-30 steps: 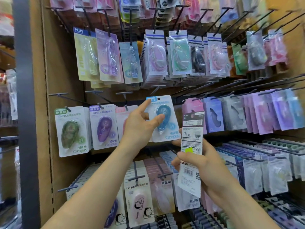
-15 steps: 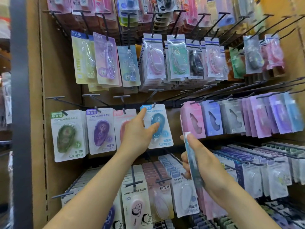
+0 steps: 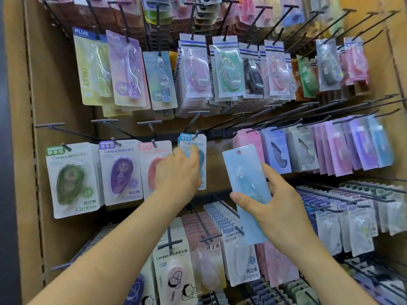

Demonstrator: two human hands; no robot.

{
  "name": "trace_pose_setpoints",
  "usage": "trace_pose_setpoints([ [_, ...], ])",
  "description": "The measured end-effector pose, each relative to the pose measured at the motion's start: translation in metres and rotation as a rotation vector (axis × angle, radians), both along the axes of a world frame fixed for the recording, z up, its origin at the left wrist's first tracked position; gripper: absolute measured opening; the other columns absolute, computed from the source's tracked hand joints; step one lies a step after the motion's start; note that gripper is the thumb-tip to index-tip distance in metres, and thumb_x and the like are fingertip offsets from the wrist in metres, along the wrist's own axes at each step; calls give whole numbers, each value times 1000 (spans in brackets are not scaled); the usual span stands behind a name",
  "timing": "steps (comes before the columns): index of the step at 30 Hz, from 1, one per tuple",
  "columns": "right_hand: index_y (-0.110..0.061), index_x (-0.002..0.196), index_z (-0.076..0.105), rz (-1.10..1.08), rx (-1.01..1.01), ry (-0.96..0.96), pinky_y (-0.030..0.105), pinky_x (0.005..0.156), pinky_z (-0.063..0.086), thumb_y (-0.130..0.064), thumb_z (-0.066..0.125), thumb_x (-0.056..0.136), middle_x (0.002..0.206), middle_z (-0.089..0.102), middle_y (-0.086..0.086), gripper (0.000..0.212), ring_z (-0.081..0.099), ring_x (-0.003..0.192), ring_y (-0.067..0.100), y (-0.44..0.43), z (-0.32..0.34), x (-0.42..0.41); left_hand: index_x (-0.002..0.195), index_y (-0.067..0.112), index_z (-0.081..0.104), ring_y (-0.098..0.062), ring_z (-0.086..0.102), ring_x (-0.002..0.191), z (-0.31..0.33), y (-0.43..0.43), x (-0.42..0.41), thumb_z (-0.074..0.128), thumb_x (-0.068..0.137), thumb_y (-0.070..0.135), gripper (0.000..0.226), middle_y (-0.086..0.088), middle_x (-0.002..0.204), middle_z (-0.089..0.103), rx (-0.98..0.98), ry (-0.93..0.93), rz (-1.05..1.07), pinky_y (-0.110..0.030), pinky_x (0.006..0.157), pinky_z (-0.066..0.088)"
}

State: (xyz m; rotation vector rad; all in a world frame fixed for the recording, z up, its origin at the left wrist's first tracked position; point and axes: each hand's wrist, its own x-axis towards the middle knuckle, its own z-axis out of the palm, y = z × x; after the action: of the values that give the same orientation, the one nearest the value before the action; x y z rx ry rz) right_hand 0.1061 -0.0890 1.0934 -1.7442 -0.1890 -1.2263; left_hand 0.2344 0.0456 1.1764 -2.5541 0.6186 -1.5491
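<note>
Reaches up with the left hand [image 3: 178,170], back toward the camera, bent fingers laid on a blue pack [image 3: 201,143] hanging from a hook [image 3: 196,133]; cannot tell if gripping or only touching. Holds in the right hand [image 3: 279,208], lower and apart from the left, a long pack [image 3: 240,170]: pale blue, flat, glossy plastic, rounded corners, round hole at top, tilted, thumb across the front.
</note>
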Motion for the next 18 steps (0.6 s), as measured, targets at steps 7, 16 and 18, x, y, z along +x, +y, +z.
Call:
trace_pose_setpoints([
  [7, -49, 127, 44, 169, 26, 84, 8, 70, 49, -26, 61, 94, 106, 64, -28, 43, 63, 93, -7, -13, -8, 2, 146, 23, 20, -30, 61, 107, 7, -1, 11, 53, 90, 54, 72, -10, 123, 62, 82, -52, 87, -46, 93, 41],
  [16, -41, 112, 63, 219, 239, 36, 27, 64, 57, -22, 73, 83, 96, 76, -12, 36, 73, 83, 11, -35, -19, -14, 149, 17, 20, -25, 62, 104, 4, -7, 5, 49, 92, 56, 75, -6, 125, 60, -10, -10, 32, -42, 86, 46],
  [18, -46, 108, 59, 193, 245, 3, 24, 61, 56, -26, 70, 85, 96, 75, -14, 32, 72, 80, 8, -42, -21, -17, 146, 19, 29, -25, 59, 106, -1, -11, -13, 47, 94, 53, 65, -5, 128, 56, -158, 8, -164, -38, 77, 47],
])
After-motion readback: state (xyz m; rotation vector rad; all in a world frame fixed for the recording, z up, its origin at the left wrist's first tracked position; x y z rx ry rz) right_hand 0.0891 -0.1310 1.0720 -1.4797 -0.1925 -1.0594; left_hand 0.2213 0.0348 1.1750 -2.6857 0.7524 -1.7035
